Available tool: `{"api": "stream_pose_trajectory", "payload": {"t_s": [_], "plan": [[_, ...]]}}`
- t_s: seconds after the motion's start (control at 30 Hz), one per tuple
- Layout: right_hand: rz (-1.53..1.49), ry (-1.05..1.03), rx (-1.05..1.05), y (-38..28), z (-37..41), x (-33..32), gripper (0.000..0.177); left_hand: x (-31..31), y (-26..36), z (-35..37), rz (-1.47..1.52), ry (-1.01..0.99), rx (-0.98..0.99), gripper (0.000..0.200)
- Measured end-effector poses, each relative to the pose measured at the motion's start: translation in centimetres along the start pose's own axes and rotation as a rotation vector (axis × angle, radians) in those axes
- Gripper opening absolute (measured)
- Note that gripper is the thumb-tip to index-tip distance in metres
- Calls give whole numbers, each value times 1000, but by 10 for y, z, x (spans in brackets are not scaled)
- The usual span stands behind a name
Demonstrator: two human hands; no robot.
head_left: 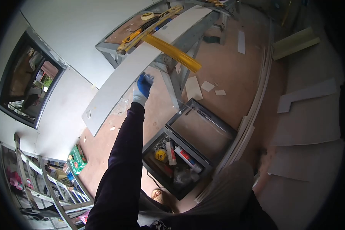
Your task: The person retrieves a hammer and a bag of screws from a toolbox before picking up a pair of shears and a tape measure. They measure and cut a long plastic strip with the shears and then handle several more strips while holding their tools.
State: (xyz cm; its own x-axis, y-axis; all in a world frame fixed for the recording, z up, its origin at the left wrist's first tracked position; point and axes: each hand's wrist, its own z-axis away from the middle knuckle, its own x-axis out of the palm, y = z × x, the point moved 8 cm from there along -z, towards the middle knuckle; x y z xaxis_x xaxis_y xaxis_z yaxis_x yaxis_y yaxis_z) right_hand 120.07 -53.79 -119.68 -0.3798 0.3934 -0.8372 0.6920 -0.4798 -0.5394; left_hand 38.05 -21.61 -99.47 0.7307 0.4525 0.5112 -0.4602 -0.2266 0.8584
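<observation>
My left hand (144, 84), in a blue and pale grey glove, is stretched forward beside the lower edge of a long white panel (120, 74). Its fingertips are smeared, so whether it holds anything is unclear. The panel lies along a grey metal-framed bench (172, 78) and juts out past its near end. Across the panel lies a yellow channel-shaped strip (174, 51). My right hand is out of view.
An open toolbox (176, 163) with tubes and a yellow tape roll stands on the floor by my legs. A ladder (50, 186) is at the lower left. White offcuts (193, 88) and long strips (262, 92) lie on the right. Tools (132, 36) rest on the bench.
</observation>
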Motion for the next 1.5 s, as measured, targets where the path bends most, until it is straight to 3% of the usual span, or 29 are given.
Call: {"api": "stream_pose_trajectory", "payload": {"t_s": [0.07, 0.13, 0.17, 0.2, 0.27, 0.33, 0.37, 0.4, 0.43, 0.5, 0.57, 0.6, 0.63, 0.73, 0.77, 0.83, 0.9, 0.97, 1.0, 1.03, 1.07, 1.1, 1.13, 1.2, 1.27, 1.33, 1.4, 1.43, 1.5], "plan": [[32, -6, 12, 3, -3, 2, 52, -20, 1, 17, 184, 84, -102, 13], [65, -13, 18, 4, -4, 3, 52, -44, 13, 36, 111, 142, -131, 22], [83, -17, 21, 5, -5, 4, 52, -61, 20, 38, 101, 36, -116, 23], [89, -17, 18, 7, -5, 3, 52, -93, 21, 40, 60, 170, -109, 26], [123, -22, 22, 10, -5, 3, 51, -119, 45, 61, 65, 105, -93, 16], [145, -23, 26, 14, -1, 2, 51, -162, 61, 72, -43, 0, -58, 20], [156, -28, 26, 16, 1, 3, 51, -176, 74, 95, -97, 44, -88, 25], [170, -32, 24, 18, 3, 3, 51, -213, 80, 105, -300, 36, -35, 28], [181, -35, 22, 19, 4, 4, 51, -227, 100, 134, -482, 310, -20, 29], [207, -46, 10, 21, 12, 4, 50, -332, 109, 147, -567, 340, -95, 29], [233, -50, -30, 19, 19, 3, 50, -368, 154, 166, -1346, 154, 417, 32], [218, -45, -63, 14, 23, 3, 50, -407, 158, 173, -1502, 249, 344, 28], [160, -23, -110, 6, 26, 5, 50, -403, 169, 197, -1702, 359, -172, 23], [-326, 131, -237, -60, -5, -22, 42, -426, 179, 232, -2097, -14, -220, 23], [-393, 46, -188, -78, -23, -20, 39, -415, 181, 249, -2060, -43, -117, 22], [-515, -148, -96, -148, -59, -35, 34, -273, 214, 301, -1946, -120, -112, 24], [-990, -503, -132, -293, -51, -66, 34, -189, 213, 328, -1833, -273, -60, 21], [-790, -597, -350, -398, -23, -69, 36, -112, 203, 350, -1627, -451, -52, 19], [-728, -665, -528, -490, 34, -137, 39, -66, 200, 360, -1488, -516, -103, 19], [-725, -886, -641, -528, 66, -126, 45, -21, 200, 369, -1361, -602, -69, 18], [-1002, -1119, -729, -563, 109, -120, 54, 17, 200, 376, -1230, -682, -37, 18], [-988, -1204, -965, -594, 148, -118, 66, 47, 202, 377, -1113, -687, -4, 19], [-1061, -1420, -987, -609, 189, -105, 74, 70, 206, 378, -994, -689, 29, 19], [-1291, -1803, -836, -621, 276, -68, 68, 89, 227, 366, -819, -509, 151, 21], [-1204, -1640, -1122, -613, 343, -58, 73, 87, 254, 355, -722, -345, 231, 22], [-800, -2192, -822, -576, 390, -41, 63, 67, 289, 343, -700, -192, 270, 23], [-570, -2007, -880, -572, 358, -59, 56, 49, 327, 341, -902, -90, 505, 24], [-459, -1910, -897, -569, 335, -63, 53, 45, 340, 346, -1027, -59, 514, 27], [-908, -1661, -843, -580, 281, -46, 41, 20, 312, 347, -1112, -85, 309, 29]]}}
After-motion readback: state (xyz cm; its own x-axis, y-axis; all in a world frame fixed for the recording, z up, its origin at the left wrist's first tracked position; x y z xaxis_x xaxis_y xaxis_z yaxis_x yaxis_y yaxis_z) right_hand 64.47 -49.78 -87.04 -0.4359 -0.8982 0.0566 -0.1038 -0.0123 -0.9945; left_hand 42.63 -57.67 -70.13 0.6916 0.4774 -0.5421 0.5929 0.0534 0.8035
